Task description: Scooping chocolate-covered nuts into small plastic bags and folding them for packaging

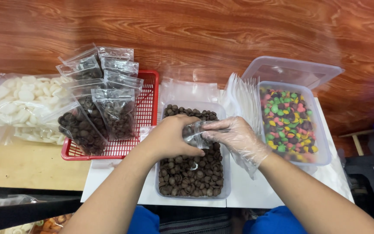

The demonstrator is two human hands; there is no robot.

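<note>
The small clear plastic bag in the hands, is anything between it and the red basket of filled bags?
Nothing visible. The small clear plastic bag sits between the bare left hand and the gloved right hand, over the clear tub of brown chocolate pieces. The red plastic basket lies just left, with only tub rim and tabletop between.

Sweet shop (bagged candies [109, 113])

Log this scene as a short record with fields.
left hand: bare left hand holds small clear bag
right hand: gloved right hand pinches the same bag
below hands: clear tub of brown pieces
left of tub: red basket with filled bags
right of tub: tub of multicoloured candies
</note>
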